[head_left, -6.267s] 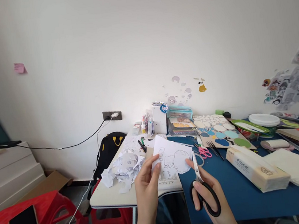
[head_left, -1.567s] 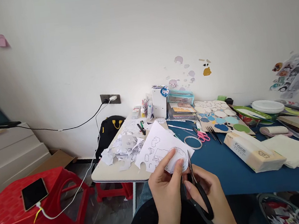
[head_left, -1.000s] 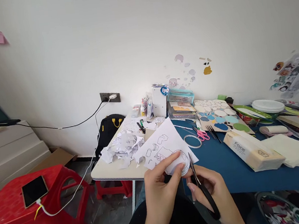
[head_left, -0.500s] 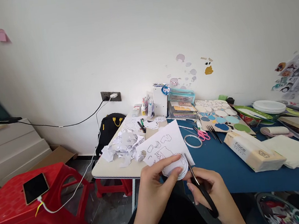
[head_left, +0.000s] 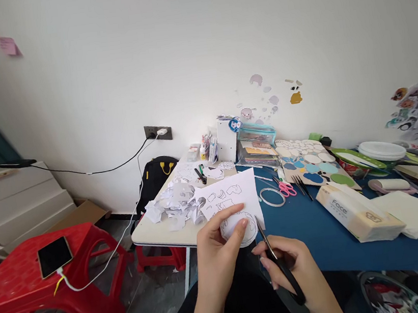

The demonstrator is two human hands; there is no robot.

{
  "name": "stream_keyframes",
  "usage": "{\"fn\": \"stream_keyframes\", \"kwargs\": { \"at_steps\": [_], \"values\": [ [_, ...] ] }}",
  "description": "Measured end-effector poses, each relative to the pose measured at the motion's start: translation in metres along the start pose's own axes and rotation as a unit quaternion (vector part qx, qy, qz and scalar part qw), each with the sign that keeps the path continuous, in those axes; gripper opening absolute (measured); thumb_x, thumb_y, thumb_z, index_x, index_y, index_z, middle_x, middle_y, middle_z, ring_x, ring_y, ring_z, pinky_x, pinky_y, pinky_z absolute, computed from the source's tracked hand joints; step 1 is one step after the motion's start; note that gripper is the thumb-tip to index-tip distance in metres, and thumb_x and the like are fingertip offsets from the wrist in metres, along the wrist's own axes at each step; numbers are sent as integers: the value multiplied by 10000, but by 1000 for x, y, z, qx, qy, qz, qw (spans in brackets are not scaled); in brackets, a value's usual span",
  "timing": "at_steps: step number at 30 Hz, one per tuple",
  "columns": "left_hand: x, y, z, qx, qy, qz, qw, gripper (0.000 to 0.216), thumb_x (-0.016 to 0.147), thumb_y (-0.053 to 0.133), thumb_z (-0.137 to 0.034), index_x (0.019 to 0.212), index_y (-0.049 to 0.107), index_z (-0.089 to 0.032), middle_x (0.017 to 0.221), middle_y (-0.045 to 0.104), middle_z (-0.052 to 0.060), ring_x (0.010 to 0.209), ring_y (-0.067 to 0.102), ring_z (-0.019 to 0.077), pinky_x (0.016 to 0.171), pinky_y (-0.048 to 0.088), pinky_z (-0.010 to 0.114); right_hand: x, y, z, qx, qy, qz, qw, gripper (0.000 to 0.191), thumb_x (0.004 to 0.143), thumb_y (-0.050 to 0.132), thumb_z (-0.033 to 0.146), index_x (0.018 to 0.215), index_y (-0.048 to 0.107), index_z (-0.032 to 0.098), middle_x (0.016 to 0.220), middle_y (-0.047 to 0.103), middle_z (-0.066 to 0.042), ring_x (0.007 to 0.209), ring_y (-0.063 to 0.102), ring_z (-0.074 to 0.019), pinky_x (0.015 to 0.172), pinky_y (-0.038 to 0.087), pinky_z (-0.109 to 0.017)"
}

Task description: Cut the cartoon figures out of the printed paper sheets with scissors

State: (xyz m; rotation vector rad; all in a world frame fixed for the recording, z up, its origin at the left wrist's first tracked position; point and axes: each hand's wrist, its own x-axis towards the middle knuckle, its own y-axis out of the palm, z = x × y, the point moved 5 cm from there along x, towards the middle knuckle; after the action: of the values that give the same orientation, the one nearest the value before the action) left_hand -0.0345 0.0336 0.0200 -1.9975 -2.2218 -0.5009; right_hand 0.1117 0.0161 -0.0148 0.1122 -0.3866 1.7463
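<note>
My left hand (head_left: pixel 221 252) pinches a white sheet of paper (head_left: pixel 247 188) between thumb and fingers. Black outline drawings cover the sheet, and its lower part has a rounded cut edge below a circular drawing. In my right hand (head_left: pixel 290 264) is a pair of black-handled scissors (head_left: pixel 281 265), fingers wrapped round the handles. Its blades point up and away, touching the paper just right of the round drawing. Whether the blades are fully closed is too small to tell.
Crumpled paper scraps (head_left: pixel 174 202) lie on the cream table (head_left: pixel 146 235) to the left. On the blue tabletop (head_left: pixel 296 232) are a tape ring (head_left: pixel 272 197), pink scissors (head_left: pixel 287 189), tweezers (head_left: pixel 303 186) and a tissue pack (head_left: pixel 358 211). A red stool (head_left: pixel 85 244) holds a phone (head_left: pixel 55 256).
The sheet and my left hand have turned and shifted slightly left. The scissors have stayed nearly in place, their blades now at the paper's edge beside the round drawing. The view has swung slightly.
</note>
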Motion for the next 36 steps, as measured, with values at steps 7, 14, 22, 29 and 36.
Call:
{"fn": "stream_keyframes", "kwargs": {
  "at_steps": [7,14,22,29,36],
  "values": [
    [-3,5,1,13,-24,49,998,231,778,689,-274,1003,712,-226,923,730,18,830,652,168,703,507,205,1,0,-2,84,-27,0,996,68,759,646,208,799,682,166,616,566,20,377,486,-78,430,374,-206],
    [-4,6,-6,46,-5,66,997,231,795,668,-262,1020,709,-234,1011,716,27,951,638,208,809,494,259,0,-2,-2,50,-26,-2,998,83,743,641,204,786,686,149,601,557,16,380,474,-85,415,385,-213],
    [-3,4,-8,67,-9,83,994,235,804,647,-240,1033,701,-235,1062,708,22,1017,621,210,866,478,274,0,-3,-4,-7,3,1,1000,66,735,639,191,762,678,145,564,488,41,347,457,-78,366,390,-200],
    [-4,6,-11,104,-26,121,987,263,802,614,-191,1041,699,-258,1110,697,5,1109,584,221,914,461,286,0,-4,3,-48,-12,24,998,104,702,620,114,773,689,144,593,539,17,414,466,-96,428,368,-221],
    [-3,5,-13,102,-25,132,986,243,795,610,-182,1009,716,-229,1073,709,31,1071,608,235,946,456,323,-1,-6,-4,-83,7,65,994,144,715,588,100,785,710,128,569,528,22,397,478,-97,445,391,-224]
  ]
}}
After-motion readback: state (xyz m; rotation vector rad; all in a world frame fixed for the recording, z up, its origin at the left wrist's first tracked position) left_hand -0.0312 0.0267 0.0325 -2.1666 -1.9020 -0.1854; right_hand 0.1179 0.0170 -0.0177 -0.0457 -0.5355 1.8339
